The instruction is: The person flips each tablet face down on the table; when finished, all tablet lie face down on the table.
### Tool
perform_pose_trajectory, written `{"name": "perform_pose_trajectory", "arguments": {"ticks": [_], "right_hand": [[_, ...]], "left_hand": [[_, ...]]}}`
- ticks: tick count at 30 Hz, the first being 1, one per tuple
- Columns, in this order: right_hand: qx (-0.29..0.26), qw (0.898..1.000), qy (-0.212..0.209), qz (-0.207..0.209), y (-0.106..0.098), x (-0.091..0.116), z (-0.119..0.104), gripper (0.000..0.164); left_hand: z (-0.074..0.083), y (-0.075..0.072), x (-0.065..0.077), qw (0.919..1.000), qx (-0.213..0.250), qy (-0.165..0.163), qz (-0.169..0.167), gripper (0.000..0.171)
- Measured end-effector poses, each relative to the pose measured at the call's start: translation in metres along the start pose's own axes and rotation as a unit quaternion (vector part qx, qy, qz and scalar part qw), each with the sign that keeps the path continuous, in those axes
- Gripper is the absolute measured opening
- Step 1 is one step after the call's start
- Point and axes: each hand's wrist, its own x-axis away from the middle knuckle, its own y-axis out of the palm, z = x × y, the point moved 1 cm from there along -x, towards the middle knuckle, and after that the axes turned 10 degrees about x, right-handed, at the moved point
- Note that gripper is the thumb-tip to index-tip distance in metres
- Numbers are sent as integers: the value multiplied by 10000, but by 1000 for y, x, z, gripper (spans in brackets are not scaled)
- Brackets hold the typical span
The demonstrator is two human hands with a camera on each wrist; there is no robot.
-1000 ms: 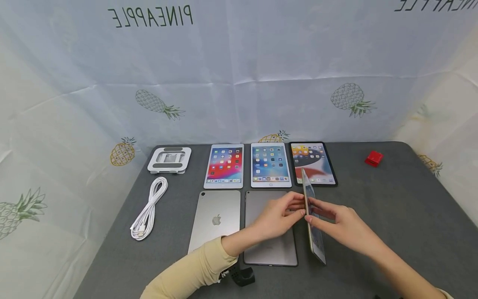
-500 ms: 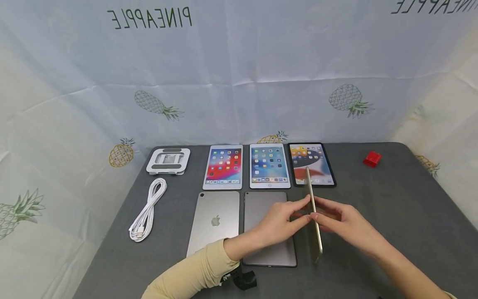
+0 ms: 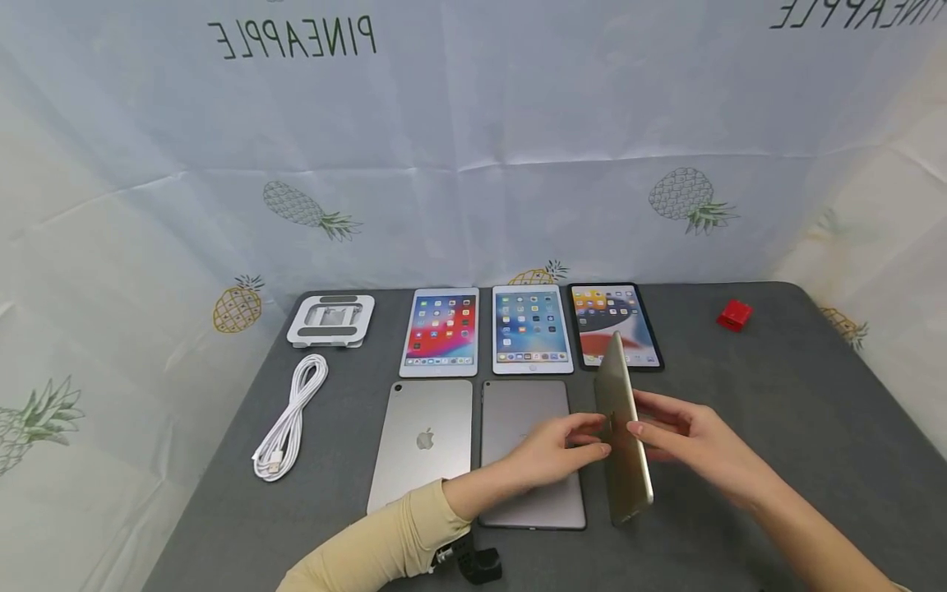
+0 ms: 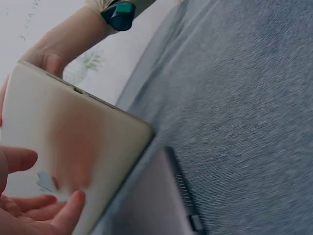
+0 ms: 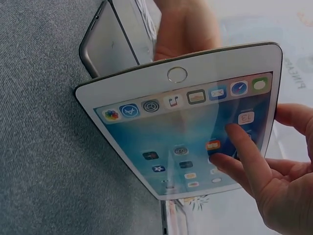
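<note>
A white-fronted tablet (image 3: 629, 460) stands on its long edge, its pale metal back turned left and tilted slightly upward. My right hand (image 3: 699, 444) pinches its raised edge, fingers spread over the lit screen (image 5: 132, 132) and thumb near the back. On the other side, my left hand (image 3: 555, 448) has relaxed fingers at the tablet's back; in the left wrist view a fingertip (image 4: 78, 198) appears to touch the metal. Below my left hand lies a grey tablet (image 3: 518, 407), face down. Whether the held tablet's lower edge touches the table cannot be told.
A silver tablet (image 3: 429, 411) lies face down on the left. Behind are three lit tablets: one red-blue (image 3: 444, 329), one blue (image 3: 533, 329), one black-framed (image 3: 614, 321). Also on the dark table (image 3: 799, 395) are a white stand (image 3: 331, 321), a coiled cable (image 3: 292, 423) and a red object (image 3: 735, 315).
The tablet has turned on its edge, so its back rather than its screen now faces upward to the left. The left fingers have loosened from its edge; the right hand has shifted slightly right.
</note>
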Motion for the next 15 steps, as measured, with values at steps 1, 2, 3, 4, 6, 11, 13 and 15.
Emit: {"name": "perform_pose_trajectory", "arguments": {"ticks": [1, 2, 3, 4, 6, 11, 13, 15], "right_hand": [[1, 10000, 23, 13, -1, 0, 1, 61], [8, 10000, 58, 27, -2, 1, 1, 61], [35, 9999, 95, 42, -3, 1, 2, 61], [49, 9999, 139, 55, -5, 2, 3, 62], [47, 9997, 244, 48, -8, 3, 5, 63], [-99, 9990, 429, -32, -16, 7, 11, 64], [-172, 9989, 432, -18, -20, 8, 15, 63], [-215, 9988, 448, 8, -23, 10, 20, 62]], "left_hand": [[-3, 0, 0, 9996, 159, -219, 6, 49], [-6, 0, 1, 9984, 368, -426, 8, 49], [-8, 0, 1, 9965, 585, -602, 16, 50], [-10, 1, 1, 9941, 793, -735, 30, 50], [-12, 1, 0, 9890, 1170, -900, 59, 50], [-14, 1, -1, 9756, 1876, -1139, -7, 50], [-15, 0, -2, 9716, 2039, -1198, -57, 50], [-15, 0, -2, 9700, 2100, -1221, -98, 50]]}}
